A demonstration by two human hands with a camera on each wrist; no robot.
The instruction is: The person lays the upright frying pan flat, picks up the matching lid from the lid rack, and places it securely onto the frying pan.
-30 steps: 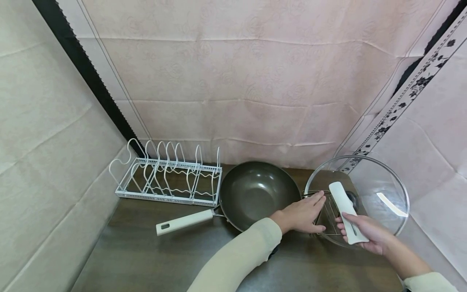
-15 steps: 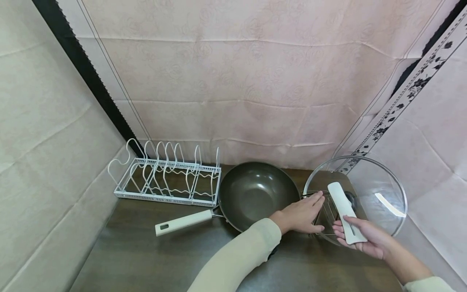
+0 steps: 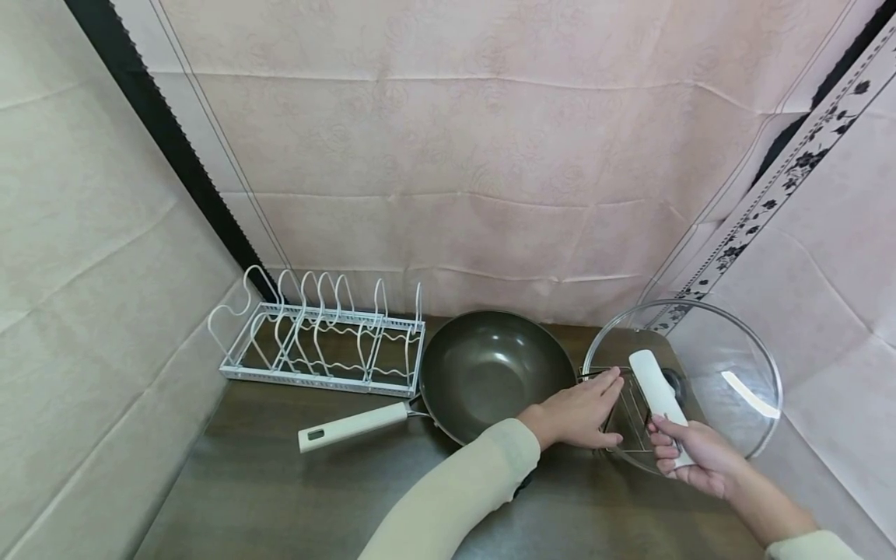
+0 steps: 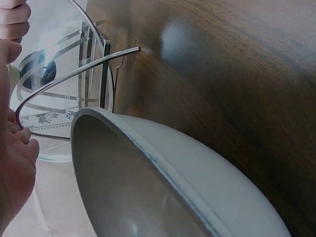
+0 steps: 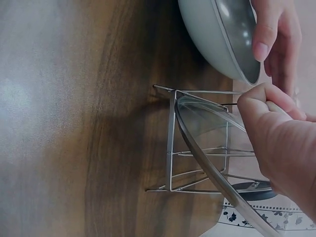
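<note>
My right hand (image 3: pixel 700 455) grips the lower end of the long white handle (image 3: pixel 656 381) of a clear glass lid (image 3: pixel 742 373), thumb on top. The lid leans with its lower edge inside a thin wire rack (image 5: pixel 170 148); a dark round knob fitting (image 4: pixel 38 70) shows at its middle. My left hand (image 3: pixel 577 408) reaches across the front of the dark frying pan (image 3: pixel 497 365), fingers and thumb spread at the rack's left side. In the left wrist view its fingertips are against the rack's bent metal wire (image 4: pixel 74 74).
A white dish rack (image 3: pixel 325 379) with upright loops stands left of the pan. The pan's pale handle (image 3: pixel 353 426) points left over the brown wooden table (image 3: pixel 280 505). Cloth walls (image 3: pixel 455 155) close off the back and both sides.
My right fingers have curled further round the lower end of the lid's handle. The lid, the rack, the pan and my left hand stay almost where they were.
</note>
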